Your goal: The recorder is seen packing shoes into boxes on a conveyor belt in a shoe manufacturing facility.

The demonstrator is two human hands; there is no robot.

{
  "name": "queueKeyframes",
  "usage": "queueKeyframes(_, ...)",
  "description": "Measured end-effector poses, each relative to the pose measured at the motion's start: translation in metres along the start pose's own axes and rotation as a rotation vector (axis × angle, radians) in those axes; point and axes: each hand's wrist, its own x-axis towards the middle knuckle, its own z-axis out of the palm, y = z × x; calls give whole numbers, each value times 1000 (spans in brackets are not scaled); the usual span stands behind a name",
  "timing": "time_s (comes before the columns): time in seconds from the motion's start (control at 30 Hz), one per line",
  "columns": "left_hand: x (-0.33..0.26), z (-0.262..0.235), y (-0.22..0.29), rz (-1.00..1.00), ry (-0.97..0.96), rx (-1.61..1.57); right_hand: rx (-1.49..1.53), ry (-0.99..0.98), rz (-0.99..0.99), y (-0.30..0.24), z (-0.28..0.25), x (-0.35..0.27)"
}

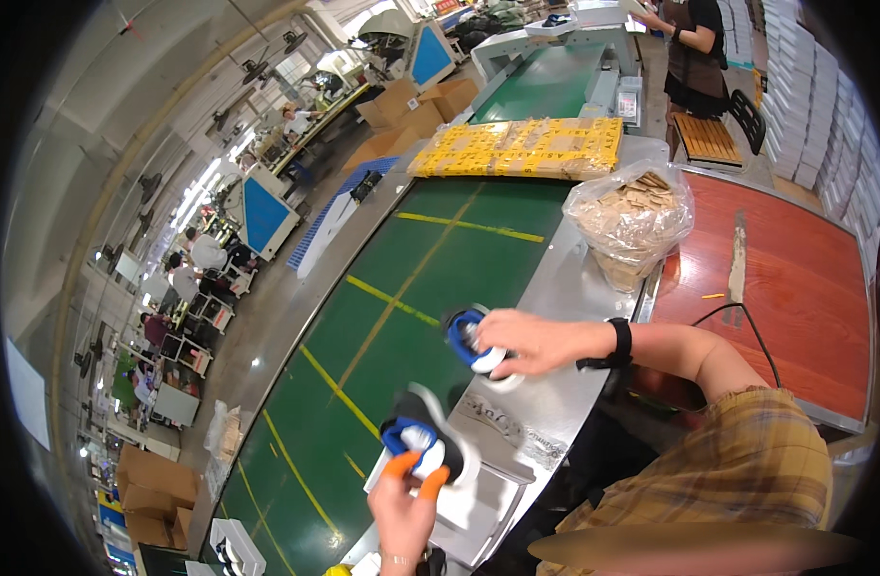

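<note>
My left hand (404, 511), with orange covers on its thumb and finger, grips a small black, blue and white shoe (407, 432). That shoe is slightly blurred and tilted over the near edge of the green conveyor belt (363, 346). Farther up and to the right, my right hand (536, 342) is closed around a second shoe of like colours (462, 328), at the line between belt and metal edge. Beneath and beside my left hand lies an open white box (474, 523), partly hidden by the hand and shoe.
A clear bag of small brown pieces (632, 216) stands on the metal edge, beside a red-brown table (785, 288) with a black cable. Yellow-taped cardboard (517, 149) spans the belt's far end. Another white box (238, 552) sits lower left. A person (694, 58) stands far right.
</note>
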Motion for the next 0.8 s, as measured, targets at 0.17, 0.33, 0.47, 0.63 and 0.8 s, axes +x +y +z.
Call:
queueKeyframes(0.17, 88, 86, -2, 247, -254, -13, -232, -25, 201, 75, -26, -70)
queueKeyframes(0.33, 124, 194, -29, 276, -313, 27, -321, -333, 400, 89, -44, -112)
queueKeyframes(0.47, 111, 228, -20, 300, -656, -87, -293, -171, 393, 81, -49, -141)
queueKeyframes(0.63, 62, 119, -11, 214, -641, -158, -162, 136, 513, 17, -38, -113)
queueKeyframes(0.8, -21, 27, -80, -299, -222, -109, 383, -124, 534, -42, 14, -84)
